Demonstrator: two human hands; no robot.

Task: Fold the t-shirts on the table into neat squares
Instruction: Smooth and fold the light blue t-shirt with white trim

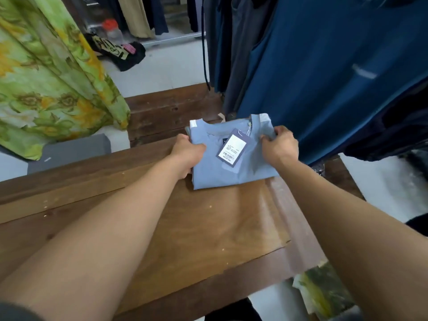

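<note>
Gripping the left edge of the folded light-blue cotton t-shirt [215,172] with the left hand [187,154]: thumb on top, fingers curling under the stack. Pinching the right edge, near the white shoulder patch [264,118], with the right hand [280,147], fingers curling on cloth. Lying flat on the brown wooden table [208,228], toward its far side, collar pointing away; looking nearly square, slightly longer collar-to-hem. Sitting squarely between both hands, neither nearer. Resting on the chest: white paper hang tag [232,147]. Hanging just behind and right: dark blue garments [324,77], probably crowding any lift that way. Draping at far left, well apart: green floral cloth [46,77].
</note>
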